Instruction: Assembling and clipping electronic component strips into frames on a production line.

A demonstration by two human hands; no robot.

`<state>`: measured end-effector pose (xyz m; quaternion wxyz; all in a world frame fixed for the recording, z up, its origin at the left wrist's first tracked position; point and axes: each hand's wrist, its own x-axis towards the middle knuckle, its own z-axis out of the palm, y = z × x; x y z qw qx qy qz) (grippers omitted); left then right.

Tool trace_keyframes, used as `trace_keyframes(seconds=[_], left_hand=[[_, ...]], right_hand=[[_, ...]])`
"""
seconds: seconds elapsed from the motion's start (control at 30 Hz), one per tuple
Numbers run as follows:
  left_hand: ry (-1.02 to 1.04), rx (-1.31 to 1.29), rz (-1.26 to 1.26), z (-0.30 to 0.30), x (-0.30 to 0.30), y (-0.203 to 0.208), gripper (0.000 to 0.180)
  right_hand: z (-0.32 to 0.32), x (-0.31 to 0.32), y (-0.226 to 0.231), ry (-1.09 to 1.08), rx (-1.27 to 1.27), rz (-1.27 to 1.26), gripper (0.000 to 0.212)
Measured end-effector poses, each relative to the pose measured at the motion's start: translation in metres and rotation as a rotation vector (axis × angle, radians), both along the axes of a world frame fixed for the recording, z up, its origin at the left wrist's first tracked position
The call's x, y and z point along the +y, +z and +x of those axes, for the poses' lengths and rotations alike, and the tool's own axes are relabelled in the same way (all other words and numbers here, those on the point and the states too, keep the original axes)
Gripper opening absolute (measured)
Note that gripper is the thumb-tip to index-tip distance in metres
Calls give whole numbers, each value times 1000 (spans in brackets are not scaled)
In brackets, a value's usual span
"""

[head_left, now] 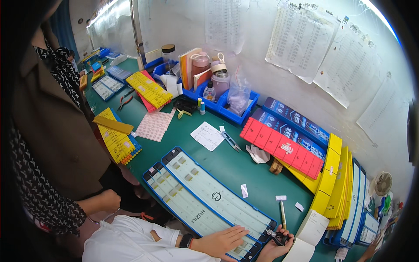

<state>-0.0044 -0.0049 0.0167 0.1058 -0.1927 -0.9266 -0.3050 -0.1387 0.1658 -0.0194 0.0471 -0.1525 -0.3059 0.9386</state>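
Observation:
My left hand [220, 241], with a black watch on its wrist, lies flat with fingers stretched over the lower end of a long, pale, blue-edged case [203, 218]. This hand holds nothing that I can see. A second such case [222, 192] lies alongside, just beyond it. At the cases' right end, my right hand [276, 249] curls its fingers round a small dark bundle with thin silvery strands [276, 237]; its exact kind is too small to tell. A pen [283, 215] lies just beyond the right hand; whether they touch is unclear.
A notebook [307, 236] lies open at the right. Beyond stand red [283, 148] and yellow boards [329, 174]. Snips [230, 140], a paper note [207, 136] and small labels [244, 191] lie on the green table. A blue tray [235, 114] holds bottles. Another person [56, 131] stands at left.

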Motion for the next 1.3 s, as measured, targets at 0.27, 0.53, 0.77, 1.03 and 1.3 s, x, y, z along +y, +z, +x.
trace_keyframes(seconds=[0.27, 0.53, 0.77, 1.03, 1.3], left_hand=[[-4, -17, 12, -1, 2, -2, 83], [8, -9, 15, -2, 1, -4, 82], [13, 36, 36, 1, -2, 0, 81], [356, 74, 528, 21, -60, 67, 37], [657, 185, 714, 35, -141, 93, 10]], right_hand=[[1, 1, 3, 0, -5, -9, 28], [0, 1, -1, 23, 22, -28, 28], [1, 10, -12, 67, 1, -74, 31], [0, 10, -10, 62, 30, -91, 27], [2, 7, 0, 59, 31, -19, 24]])
